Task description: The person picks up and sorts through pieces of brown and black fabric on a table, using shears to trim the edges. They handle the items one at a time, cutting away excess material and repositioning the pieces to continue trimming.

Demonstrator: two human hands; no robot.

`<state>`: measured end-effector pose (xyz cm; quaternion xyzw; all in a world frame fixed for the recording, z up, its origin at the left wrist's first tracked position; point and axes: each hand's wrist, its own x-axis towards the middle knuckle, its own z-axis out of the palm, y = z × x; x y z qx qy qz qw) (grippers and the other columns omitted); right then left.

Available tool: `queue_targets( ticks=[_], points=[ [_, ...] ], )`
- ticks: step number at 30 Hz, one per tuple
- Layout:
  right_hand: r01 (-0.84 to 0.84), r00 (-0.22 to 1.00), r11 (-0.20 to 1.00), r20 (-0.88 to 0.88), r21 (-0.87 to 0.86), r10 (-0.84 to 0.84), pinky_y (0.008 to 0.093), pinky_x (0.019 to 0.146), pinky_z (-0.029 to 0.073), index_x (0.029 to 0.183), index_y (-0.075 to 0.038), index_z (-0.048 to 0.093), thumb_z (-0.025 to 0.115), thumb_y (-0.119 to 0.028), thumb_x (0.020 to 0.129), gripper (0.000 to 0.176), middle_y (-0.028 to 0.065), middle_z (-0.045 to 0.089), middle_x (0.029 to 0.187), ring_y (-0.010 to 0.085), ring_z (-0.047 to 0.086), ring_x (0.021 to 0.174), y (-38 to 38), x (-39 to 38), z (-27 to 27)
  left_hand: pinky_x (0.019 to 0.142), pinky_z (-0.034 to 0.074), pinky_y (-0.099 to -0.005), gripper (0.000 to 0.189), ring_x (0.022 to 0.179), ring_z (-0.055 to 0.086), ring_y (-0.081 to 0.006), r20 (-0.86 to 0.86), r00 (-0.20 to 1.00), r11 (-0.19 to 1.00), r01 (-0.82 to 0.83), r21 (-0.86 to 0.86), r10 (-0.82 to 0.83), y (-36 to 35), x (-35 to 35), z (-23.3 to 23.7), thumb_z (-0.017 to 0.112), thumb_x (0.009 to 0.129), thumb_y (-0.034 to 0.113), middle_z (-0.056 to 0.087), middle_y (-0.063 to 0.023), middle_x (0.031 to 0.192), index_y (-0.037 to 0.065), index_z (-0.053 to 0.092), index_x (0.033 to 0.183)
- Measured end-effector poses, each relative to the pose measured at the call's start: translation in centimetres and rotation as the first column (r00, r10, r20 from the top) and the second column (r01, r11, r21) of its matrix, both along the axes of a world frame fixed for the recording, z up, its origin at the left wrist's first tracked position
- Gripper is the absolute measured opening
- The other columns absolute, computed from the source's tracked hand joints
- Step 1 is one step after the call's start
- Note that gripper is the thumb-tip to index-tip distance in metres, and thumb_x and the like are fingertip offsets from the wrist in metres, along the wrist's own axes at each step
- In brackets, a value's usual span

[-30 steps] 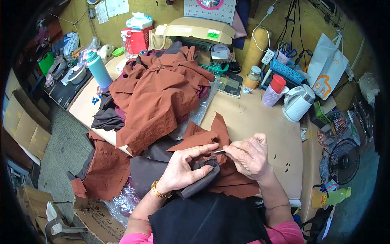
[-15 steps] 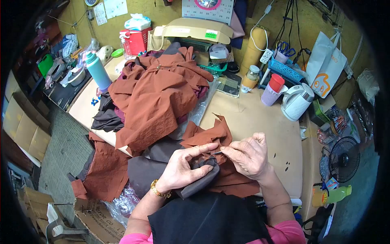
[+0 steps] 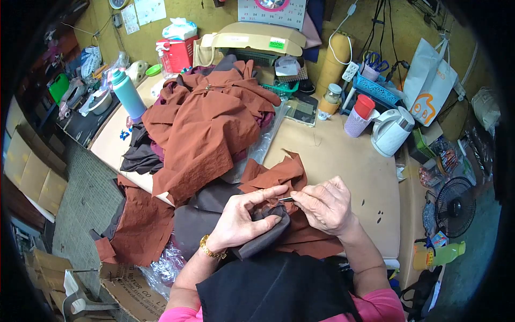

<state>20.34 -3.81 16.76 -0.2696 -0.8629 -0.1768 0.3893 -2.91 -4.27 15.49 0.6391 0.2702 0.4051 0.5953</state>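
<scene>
On one rust cloth [image 3: 279, 173]: two hands [image 3: 241, 222] [image 3: 324, 206], one tool [image 3: 287, 199].

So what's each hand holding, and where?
Left hand grips the folded grey fabric at its fold; right hand pinches a thin metal tool by its rear end.

At seven o'clock, a cardboard box [image 3: 126, 287] carries dark print, of which only "TOR CO." can be read. At twelve, the calendar [image 3: 271, 8] shows rows of day numbers too small to read. The green sticker [image 3: 277, 44] just below it has illegible white characters.
</scene>
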Motion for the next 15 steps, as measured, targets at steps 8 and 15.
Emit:
queue_targets(
  ticks=[8,15],
  points=[
    [-0.007,0.990,0.998,-0.141,-0.070,-0.003,0.0323,0.057,0.037,0.103,-0.010,0.070,0.081,-0.003,0.067,0.038,0.0007,0.064,0.084,0.0163,0.057,0.064,0.8,-0.1,-1.9,0.100,0.046,-0.0275,0.058,0.113,0.058,-0.0119,-0.023,1.000,1.000,0.002,0.024,-0.001,0.7,0.2,0.0,0.070,0.084,-0.004,0.063,-0.0096,0.126,-0.006,0.050,0.139],
    [0.335,0.753,0.780,-0.347,-0.529,-0.559,0.0430,0.078,0.050,0.110,-0.005,0.063,0.069,-0.002,0.082,0.029,0.0171,0.060,0.099,0.0370,0.062,0.089,6.0,6.2,-8.1,0.095,0.048,-0.0293,0.049,0.109,0.061,-0.0111,-0.020,0.994,0.951,0.112,0.289,-0.110,6.7,0.9,4.9,0.067,0.082,0.006,0.064,-0.0061,0.125,-0.002,0.060,0.130]
  ],
)
